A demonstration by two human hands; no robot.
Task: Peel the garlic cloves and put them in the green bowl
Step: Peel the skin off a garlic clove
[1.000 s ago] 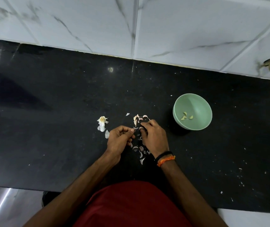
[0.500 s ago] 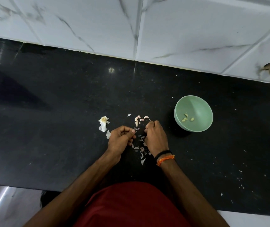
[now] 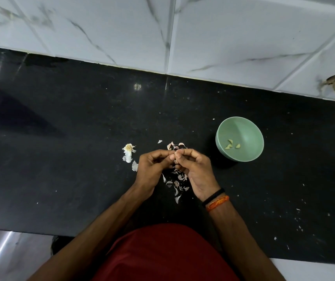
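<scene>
Fingertips of both hands meet at the centre of the frame, pinching one small garlic clove (image 3: 175,158) between them, only a pale sliver of which shows. The left hand (image 3: 152,169) curls its fingers in from the left, and the right hand (image 3: 196,169) curls in from the right, so each grip is narrow and closed on the clove. Whether its skin is partly off cannot be told.

Directly beneath and just above the hands, loose garlic skins (image 3: 175,184) lie scattered on the black counter (image 3: 61,159). Just left of the left hand sits the bare garlic root stub (image 3: 128,152) with papery scraps.

To the right of the hands, near but apart from them, stands the green bowl (image 3: 249,148), holding three peeled cloves (image 3: 232,145) near its bottom. White marble tiles (image 3: 122,27) fill the top of the frame.

Judging from this, peeling is under way with most work still ahead. The clove is tiny and likely slippery, so it could pop from the fingertips and land among the skins, where it would be hard to find. Bits of skin may also cling to it and ride into the bowl.
</scene>
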